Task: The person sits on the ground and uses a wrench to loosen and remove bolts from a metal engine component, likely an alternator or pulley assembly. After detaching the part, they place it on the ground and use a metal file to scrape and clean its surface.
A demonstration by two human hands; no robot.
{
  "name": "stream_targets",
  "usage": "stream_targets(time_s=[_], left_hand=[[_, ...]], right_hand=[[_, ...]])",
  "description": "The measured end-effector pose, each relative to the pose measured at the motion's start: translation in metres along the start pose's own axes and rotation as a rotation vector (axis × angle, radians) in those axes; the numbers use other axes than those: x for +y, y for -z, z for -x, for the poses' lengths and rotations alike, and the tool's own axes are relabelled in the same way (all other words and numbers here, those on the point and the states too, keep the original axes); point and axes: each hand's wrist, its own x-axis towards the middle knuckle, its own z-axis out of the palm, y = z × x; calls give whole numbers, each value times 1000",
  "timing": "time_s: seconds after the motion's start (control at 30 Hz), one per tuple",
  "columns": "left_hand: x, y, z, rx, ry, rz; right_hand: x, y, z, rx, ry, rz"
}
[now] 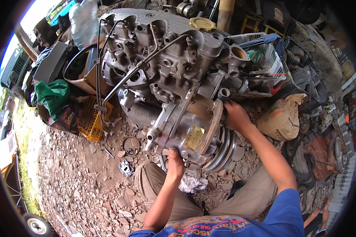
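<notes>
A large grey engine (pixel 166 59) with a ribbed top cover and a yellow cap (pixel 202 24) fills the upper middle. In front of it, a metal compressor (pixel 182 132) with a yellow label and a grooved pulley (pixel 224 152) sits tilted between rusty brackets (pixel 212 126). My left hand (pixel 175 162) grips the compressor from below, thumb up on its near side and the other fingers hidden underneath. Behind the pulley, my right hand (pixel 237 115) is closed just below a short round pipe end (pixel 223 93). Its fingertips are tucked away; what they hold is hidden.
A tyre (pixel 142 113) lies beneath the engine. Left are a yellow crate (pixel 91 120) and green cloth (pixel 53 96); right are a white basket (pixel 271 63) and a paper sack (pixel 281 117). A small metal part (pixel 126 168) rests on stony ground. Another person's hands (pixel 318 215) show at lower right.
</notes>
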Motion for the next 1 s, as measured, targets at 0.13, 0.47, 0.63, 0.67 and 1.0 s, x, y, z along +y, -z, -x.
stream_targets(time_s=[0.13,0.47,0.63,0.67,1.0], left_hand=[[-33,-4,-8,85,-214,41],[-39,-1,16,-114,-16,-256],[-13,-14,29,-105,-77,-289],[-1,-16,29,-81,-118,-224],[-66,-20,42,-38,-98,17]], right_hand=[[-4,9,-5,-101,51,67],[-8,24,-16,-259,149,-288],[5,30,-17,-381,137,-254],[-1,30,-18,-364,149,-244],[-11,15,4,-271,-188,-505]])
